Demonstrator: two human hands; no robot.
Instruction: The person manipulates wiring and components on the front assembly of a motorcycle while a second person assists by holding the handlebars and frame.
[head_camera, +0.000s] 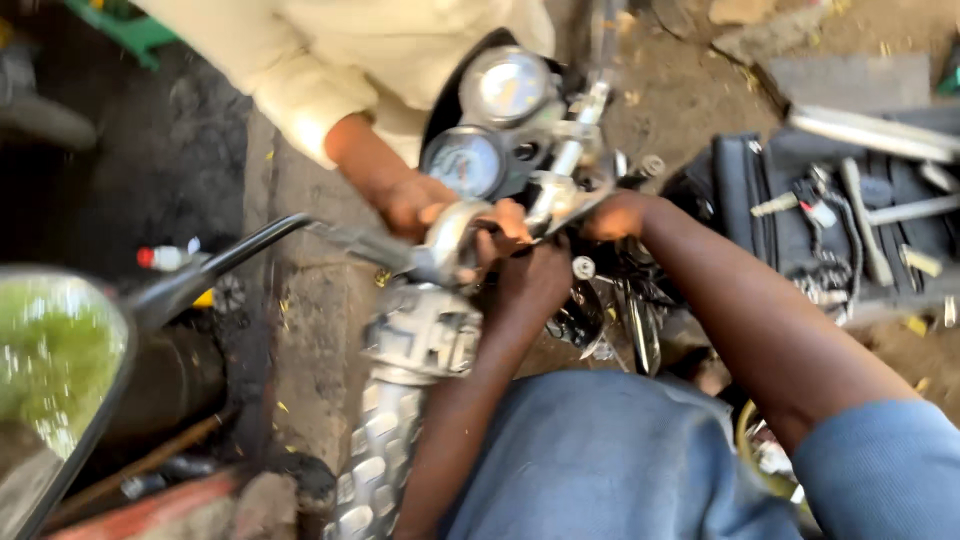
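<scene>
Seen from above: motorcycle front end, handlebar (440, 255) running across centre frame, rubber grip (385, 440) pointing toward lower left. Ground (320, 330) of bare, packed dirt below.

Rear-view mirror (55, 370) at left edge, glass reflecting green foliage, carried on a dark curved stem (230, 250) rising toward the handlebar clamp.

Open black tool bag (800, 220) at right, on the ground, well apart from the handlebar, filled with metal hand tools; long silver bar (870, 130) lying across its upper edge.

Two round gauges above the handlebar: upper one (505, 85) pale-faced, lower one (465, 160) dark-faced, just beside each other.

Grey switch housing (425, 335) fitted between grip and clamp.

Left hand (530, 280), blue sleeve behind it, placed directly under the handlebar centre, fingers curled up against the metal clamp area; exact closure not discernible.

Right hand (615, 215) reaching in from the right, fingertips against the silver bracket (560, 195) below the gauges; whether anything is pinched cannot be told. Both hands close together, not touching.

Co-worker's hand (415, 205), cream sleeve, coming from the top, wrapped on the handlebar at the clamp, just beside the left hand.

Small round bolt head (583, 267) between the two blue-sleeved arms.
</scene>
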